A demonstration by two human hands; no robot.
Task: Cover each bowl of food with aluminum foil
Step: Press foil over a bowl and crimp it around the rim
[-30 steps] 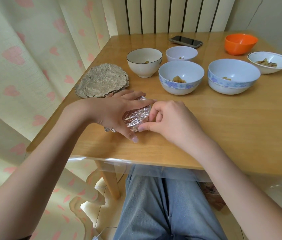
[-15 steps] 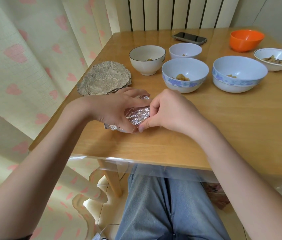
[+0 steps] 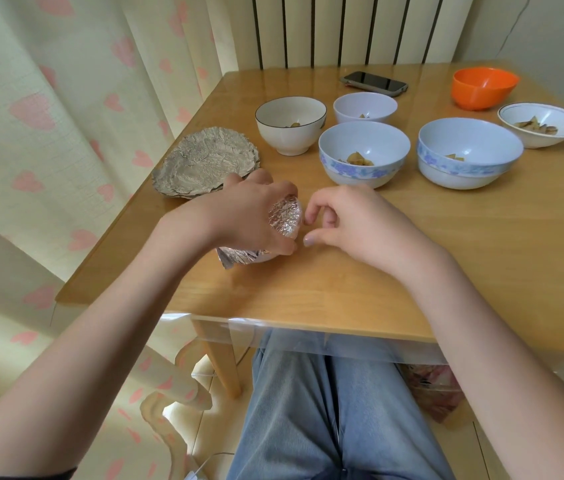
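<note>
- My left hand (image 3: pixel 239 216) is clamped down over a small foil-wrapped bowl (image 3: pixel 282 220), fingers curled round its far side and thumb round its near side, holding it on the table (image 3: pixel 412 265).
- My right hand (image 3: pixel 349 226) holds nothing; its fingers are loosely curled, the tips just beside the right edge of the foil, and I cannot tell whether they touch it.
- The wrapped bowl sits at the near left of the table, under my left palm. Its crinkled silver top shows between thumb and fingers, and a loose flap of foil (image 3: pixel 239 258) sticks out on the near side.
- To the far left lies a stack of foil sheets (image 3: pixel 204 164), close to the table's left edge.
- Five bowls with food stand uncovered: a white bowl with a dark rim (image 3: pixel 291 124), a small pale bowl (image 3: pixel 365 107), two blue-banded bowls (image 3: pixel 363 154) (image 3: pixel 469 152), and a shallow white bowl (image 3: pixel 543 124) at the far right.
- An orange bowl (image 3: pixel 483 87) and a phone (image 3: pixel 374 83) sit at the far edge.
- Risks, as I judge them: the loose flap could spring open if not pressed down; squeezing too hard could tear the thin foil; the bowl could tip under my sideways grip.
</note>
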